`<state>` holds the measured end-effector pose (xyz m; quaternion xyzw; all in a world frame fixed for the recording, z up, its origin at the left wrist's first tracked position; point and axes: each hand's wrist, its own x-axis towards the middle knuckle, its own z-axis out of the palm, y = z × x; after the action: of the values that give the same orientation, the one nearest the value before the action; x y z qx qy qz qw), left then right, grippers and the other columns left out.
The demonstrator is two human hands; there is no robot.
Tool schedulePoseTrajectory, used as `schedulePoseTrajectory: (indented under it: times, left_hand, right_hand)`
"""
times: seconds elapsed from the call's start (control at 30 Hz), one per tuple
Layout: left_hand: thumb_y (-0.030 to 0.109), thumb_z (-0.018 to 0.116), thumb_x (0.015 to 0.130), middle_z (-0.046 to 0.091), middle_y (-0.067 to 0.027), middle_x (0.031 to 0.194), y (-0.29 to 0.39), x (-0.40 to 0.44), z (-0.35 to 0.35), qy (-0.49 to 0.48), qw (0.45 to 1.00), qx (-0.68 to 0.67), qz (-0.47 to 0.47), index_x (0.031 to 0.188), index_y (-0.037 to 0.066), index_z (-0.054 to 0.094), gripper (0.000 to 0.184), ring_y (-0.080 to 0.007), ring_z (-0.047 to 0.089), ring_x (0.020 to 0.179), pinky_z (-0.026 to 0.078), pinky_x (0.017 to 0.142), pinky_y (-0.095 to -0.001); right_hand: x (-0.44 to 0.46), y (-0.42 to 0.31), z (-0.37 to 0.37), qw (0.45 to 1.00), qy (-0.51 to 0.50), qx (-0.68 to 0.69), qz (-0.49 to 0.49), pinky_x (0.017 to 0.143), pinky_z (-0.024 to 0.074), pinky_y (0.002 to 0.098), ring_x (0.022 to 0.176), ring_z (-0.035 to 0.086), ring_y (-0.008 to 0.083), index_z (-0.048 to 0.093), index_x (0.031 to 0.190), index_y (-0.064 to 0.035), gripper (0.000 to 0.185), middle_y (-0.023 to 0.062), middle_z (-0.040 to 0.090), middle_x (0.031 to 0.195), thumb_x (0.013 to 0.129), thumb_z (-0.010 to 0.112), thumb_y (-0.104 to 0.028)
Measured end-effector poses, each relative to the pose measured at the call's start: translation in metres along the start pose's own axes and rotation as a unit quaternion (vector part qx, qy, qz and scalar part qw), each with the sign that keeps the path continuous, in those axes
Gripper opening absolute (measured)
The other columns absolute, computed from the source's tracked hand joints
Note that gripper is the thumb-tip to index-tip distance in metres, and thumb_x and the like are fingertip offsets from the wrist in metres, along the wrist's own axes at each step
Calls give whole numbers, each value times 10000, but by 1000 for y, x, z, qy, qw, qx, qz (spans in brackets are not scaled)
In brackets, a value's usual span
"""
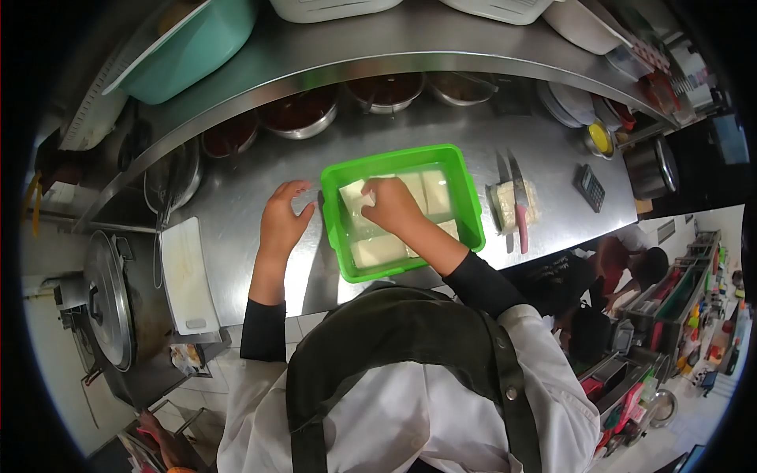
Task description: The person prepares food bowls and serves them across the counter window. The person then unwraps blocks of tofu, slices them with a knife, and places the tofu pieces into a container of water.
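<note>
A bright green plastic tub sits on the steel counter, holding several pale blocks of tofu in what looks like clear liquid. My right hand is over the tub's left half, close above a tofu block. Its fingers are curved and a gap shows between thumb and forefinger, with nothing visible held. Just left of the tub, my left hand hovers above the counter, thumb and fingers apart and nothing in it. Right of the tub, a knife with a pink handle lies across a wrapped pale block.
A white cutting board lies at the counter's left end, beside a large lidded pot. Bowls of red sauce line the back under a steel shelf. A calculator lies at right. Other people are beyond the counter's right side.
</note>
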<state>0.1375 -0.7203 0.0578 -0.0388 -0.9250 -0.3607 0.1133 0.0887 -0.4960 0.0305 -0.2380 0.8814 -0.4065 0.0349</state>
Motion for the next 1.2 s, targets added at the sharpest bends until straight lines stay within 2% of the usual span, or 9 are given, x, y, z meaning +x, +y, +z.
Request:
schedulePoseTrajectory:
  times: [0.2,0.33,0.53,0.67,0.8,0.9,1.1,1.17,1.2]
  left_hand:
    - [74,705,728,647,-108,1000,-20,-22,0,2,999,-1,-52,1007,52,632,289,-264,631,911,499,783,-346]
    - [75,704,727,647,-106,996,-29,-31,1,-2,998,-5,-58,1002,54,634,285,-263,631,908,500,773,-349]
    - [78,702,727,643,-119,1003,-26,-42,10,-21,996,-29,-76,1009,56,635,291,-276,627,928,497,796,-355]
    - [58,705,718,638,-139,1050,-20,-43,22,-35,997,-40,-52,1055,23,624,348,-306,609,972,482,865,-357]
    - [91,701,721,567,-141,1211,-5,-39,33,-49,998,-7,-26,1210,60,555,512,-337,518,1124,441,952,-381]
    - [110,693,736,535,-140,1269,1,-35,38,-46,999,-1,-16,1242,44,531,536,-329,486,1185,393,1008,-409]
    - [167,660,784,427,-117,1403,15,-36,55,-174,971,161,-16,1311,57,478,569,-274,280,1378,164,1065,-652]
    - [184,649,793,414,-104,1420,19,-38,70,-221,955,197,13,1301,45,492,549,-265,232,1400,23,1062,-686]
    - [193,642,798,419,-103,1418,16,-40,78,-243,943,226,35,1298,40,496,542,-265,228,1402,-7,1064,-679]
  right_hand:
    - [12,8,37,940,20,-229,-251,576,483,373,683,601,258,562,743,-43,98,96,592,691,652,597,-47]
    - [-11,33,73,907,15,-310,-284,581,472,316,702,580,182,561,758,-90,76,26,544,699,688,568,-117]
    - [-14,21,61,981,-89,-127,-113,931,438,423,1147,514,272,559,1170,-64,544,124,559,1186,689,734,-251]
    - [-16,37,70,957,-142,-253,-11,1143,136,473,1399,200,339,209,1460,-67,967,213,214,1499,715,748,-365]
    - [-17,56,105,956,-154,-249,-24,1147,115,475,1414,90,388,113,1482,-68,980,208,61,1535,767,688,-412]
    - [-16,59,106,964,-140,-227,-25,1147,119,471,1415,93,389,106,1481,-61,986,197,71,1538,766,691,-407]
    - [-20,41,52,974,-197,-115,3,1120,146,545,1412,133,374,259,1453,-105,836,183,127,1534,780,694,-343]
    - [-36,53,35,990,-112,-81,-13,1070,276,514,1347,310,348,453,1343,-107,632,188,344,1445,786,692,-287]
    - [-40,53,12,982,-180,-24,55,1033,330,474,1283,387,340,512,1272,-92,544,174,430,1373,789,685,-270]
